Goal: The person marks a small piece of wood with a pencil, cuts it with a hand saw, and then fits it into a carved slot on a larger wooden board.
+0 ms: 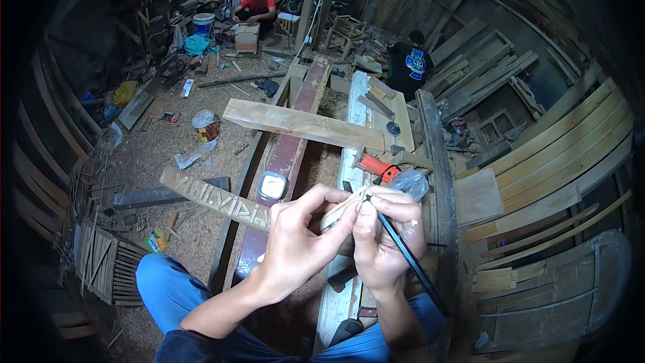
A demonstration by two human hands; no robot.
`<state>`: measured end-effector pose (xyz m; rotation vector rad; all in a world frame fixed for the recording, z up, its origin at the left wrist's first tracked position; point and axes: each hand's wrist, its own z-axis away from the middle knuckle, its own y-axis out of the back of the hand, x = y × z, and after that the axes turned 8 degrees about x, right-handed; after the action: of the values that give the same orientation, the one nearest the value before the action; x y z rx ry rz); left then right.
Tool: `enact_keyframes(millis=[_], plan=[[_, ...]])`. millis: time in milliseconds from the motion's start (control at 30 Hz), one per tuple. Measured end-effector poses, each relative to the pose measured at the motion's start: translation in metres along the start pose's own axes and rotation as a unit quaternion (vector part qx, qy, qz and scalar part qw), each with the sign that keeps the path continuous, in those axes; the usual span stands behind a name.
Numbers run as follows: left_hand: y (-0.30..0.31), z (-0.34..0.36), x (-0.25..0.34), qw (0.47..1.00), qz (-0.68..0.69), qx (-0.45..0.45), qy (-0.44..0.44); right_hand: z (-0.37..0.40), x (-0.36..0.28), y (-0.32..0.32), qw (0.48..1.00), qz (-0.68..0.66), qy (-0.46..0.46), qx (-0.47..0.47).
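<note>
Above the whitish beam (358,104), a long dark tool (418,270) slants through the right hand (388,255), pinched near its upper end, while the left hand (295,242) pinches a small pale piece (334,217) beside that end, contact unclear. Close fingertip work seems in hand; the next move calls for steady pinches from both

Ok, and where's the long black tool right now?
In the head view, the long black tool is right of centre, held in the right hand, slanting from close to the left hand down towards the lower right.
</note>
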<state>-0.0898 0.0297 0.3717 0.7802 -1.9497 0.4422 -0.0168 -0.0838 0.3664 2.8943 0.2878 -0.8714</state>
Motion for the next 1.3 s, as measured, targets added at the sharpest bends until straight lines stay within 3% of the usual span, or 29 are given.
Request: enact_keyframes(millis=[233, 900, 1233, 1300], plan=[[0.0, 0.0, -0.001, 1.0, -0.002, -0.001, -0.005, 0.0, 0.004, 0.001, 1.0, -0.004, 0.024, -0.006], [-0.001, -0.002, -0.007, 1.0, -0.015, -0.012, 0.012, 0.002, 0.01, -0.007, 0.998, 0.0, -0.028, 0.052], [-0.002, -0.002, -0.011, 1.0, -0.012, -0.011, 0.013, 0.002, 0.012, -0.005, 0.998, 0.004, -0.034, 0.051], [-0.002, -0.002, -0.011, 1.0, -0.016, -0.012, 0.016, 0.001, 0.014, -0.002, 1.0, 0.016, 0.004, 0.02]])
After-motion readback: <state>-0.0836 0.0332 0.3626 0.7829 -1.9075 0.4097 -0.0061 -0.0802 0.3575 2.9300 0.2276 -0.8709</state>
